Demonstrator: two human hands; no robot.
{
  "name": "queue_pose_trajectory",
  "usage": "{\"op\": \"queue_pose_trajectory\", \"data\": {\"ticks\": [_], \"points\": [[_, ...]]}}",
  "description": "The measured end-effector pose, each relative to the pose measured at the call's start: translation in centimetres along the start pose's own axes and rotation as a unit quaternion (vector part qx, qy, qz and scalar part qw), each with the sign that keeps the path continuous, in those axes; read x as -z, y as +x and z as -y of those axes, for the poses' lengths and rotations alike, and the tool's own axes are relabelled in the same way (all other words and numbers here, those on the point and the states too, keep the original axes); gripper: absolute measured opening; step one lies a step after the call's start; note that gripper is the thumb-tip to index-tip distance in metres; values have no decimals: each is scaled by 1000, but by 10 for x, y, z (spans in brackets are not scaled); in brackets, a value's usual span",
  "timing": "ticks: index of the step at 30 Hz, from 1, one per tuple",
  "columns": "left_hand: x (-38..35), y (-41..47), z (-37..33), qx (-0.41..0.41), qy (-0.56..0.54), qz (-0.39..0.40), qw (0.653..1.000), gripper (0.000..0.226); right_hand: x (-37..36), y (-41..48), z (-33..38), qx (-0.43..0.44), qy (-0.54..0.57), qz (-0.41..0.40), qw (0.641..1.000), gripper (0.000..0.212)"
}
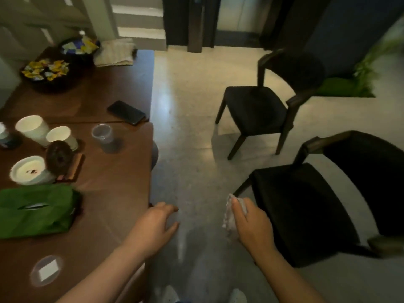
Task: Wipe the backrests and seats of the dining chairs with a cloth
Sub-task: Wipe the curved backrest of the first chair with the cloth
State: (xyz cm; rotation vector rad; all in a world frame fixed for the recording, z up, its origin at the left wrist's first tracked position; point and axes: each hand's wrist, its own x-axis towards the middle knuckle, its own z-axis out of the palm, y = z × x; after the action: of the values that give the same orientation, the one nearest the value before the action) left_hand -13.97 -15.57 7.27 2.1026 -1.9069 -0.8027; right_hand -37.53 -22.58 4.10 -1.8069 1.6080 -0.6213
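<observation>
One cloth (235,212), crumpled, is gripped in the right hand (251,224) and held just beside the near chair (306,204) seat's front edge. The left hand (153,226): loosely open, nothing held, by the bench (109,182) edge. The far chair (258,108): well apart. No wiping is evidenced; both chairs are judged outstanding.

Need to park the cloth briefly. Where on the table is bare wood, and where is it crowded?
Largest bare patch: the table near corner, bordered by the green tissue pack, the clear cup and the right edge. A smaller one lies between the candy bowl, the phone and the folded towel. Crowded: the left side around the paper cups and white bowl.
</observation>
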Motion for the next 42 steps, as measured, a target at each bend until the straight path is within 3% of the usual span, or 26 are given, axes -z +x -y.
{"op": "queue_pose_trajectory", "data": {"ticks": [6, 11, 16, 20, 23, 28, 34, 37, 42], "points": [[-35, 37, -89, -60, 26, 21, 998, 43, 81, -5, -63, -22, 1, -59, 998, 50], [-82, 66, -181, -92, 29, 36, 995, 41, 164, -10, -132, -64, -35, -103, 992, 39], [-129, 89, -266, -121, 17, 66, 990, 39, 238, -29, -204, -128, -28, -149, 980, 50], [-164, 99, -311, -147, 25, 107, 983, 36, 273, -50, -249, -195, -17, -166, 967, 30], [-183, 107, -329, -153, 33, 136, 978, 35, 285, -62, -275, -219, -38, -164, 961, 19], [-208, 131, -346, -160, 47, 177, 970, 37, 295, -66, -303, -234, -20, -120, 965, 23], [-231, 175, -360, -178, 53, 216, 959, 34, 303, -48, -332, -259, -4, -143, 955, 21], [-242, 197, -362, -188, 68, 237, 951, 35, 305, -32, -352, -262, -24, -129, 956, 28], [-260, 222, -371, -193, 70, 246, 947, 30, 319, 6, -392, -286, -73, -172, 940, 43]]}}
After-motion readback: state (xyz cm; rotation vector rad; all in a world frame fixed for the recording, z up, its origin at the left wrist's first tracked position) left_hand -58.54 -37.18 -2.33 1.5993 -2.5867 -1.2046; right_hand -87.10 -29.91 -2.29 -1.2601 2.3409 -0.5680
